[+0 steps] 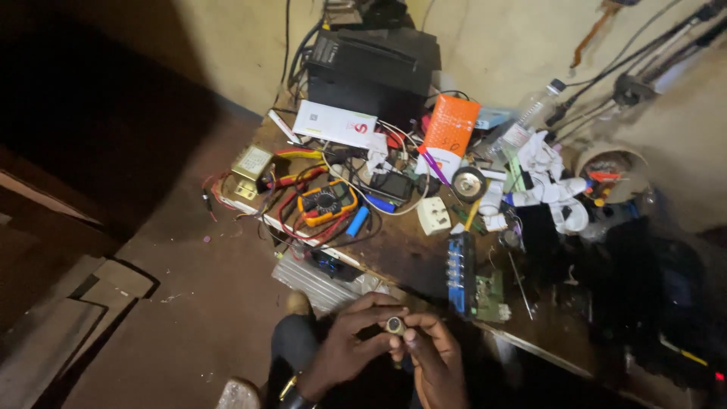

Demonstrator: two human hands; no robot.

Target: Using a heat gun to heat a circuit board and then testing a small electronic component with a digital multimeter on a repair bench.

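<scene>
Pinching one small cylinder [394,326], perhaps metal, two hands: left hand [350,344], right hand [435,356]

I see a cluttered workbench [409,257] | orange-cased multimeter [326,202] among red and black leads | blue cylindrical cell [357,221] just beside it | white socket [434,214] | orange-and-white box [448,136] (leaning on clutter) | black box [371,68] against the wall | blue-edged circuit board [462,274] near the front edge | clear plastic bottle [526,121].
</scene>
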